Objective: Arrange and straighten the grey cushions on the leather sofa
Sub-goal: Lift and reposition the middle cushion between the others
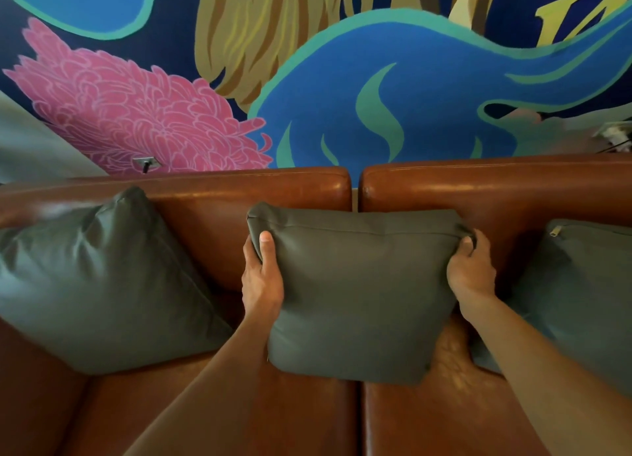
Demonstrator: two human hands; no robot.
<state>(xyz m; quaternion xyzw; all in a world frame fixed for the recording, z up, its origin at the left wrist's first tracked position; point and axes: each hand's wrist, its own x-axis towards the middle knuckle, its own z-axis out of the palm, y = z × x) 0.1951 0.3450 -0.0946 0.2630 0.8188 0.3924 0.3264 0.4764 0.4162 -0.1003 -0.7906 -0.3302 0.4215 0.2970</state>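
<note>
A grey middle cushion (359, 291) stands upright against the backrest of the brown leather sofa (260, 195), over the gap between its two back sections. My left hand (261, 277) grips the cushion's upper left edge, thumb on the front. My right hand (470, 271) pinches its upper right corner. A second grey cushion (99, 284) leans tilted in the sofa's left corner. A third grey cushion (581, 291), with a zip at its top, rests at the right, partly behind my right forearm.
A painted mural wall (393, 106) in blue, pink and ochre rises directly behind the sofa. A wall socket (146, 163) with a plug sits low at the left. Brown seat leather (290, 418) shows in front of the cushions.
</note>
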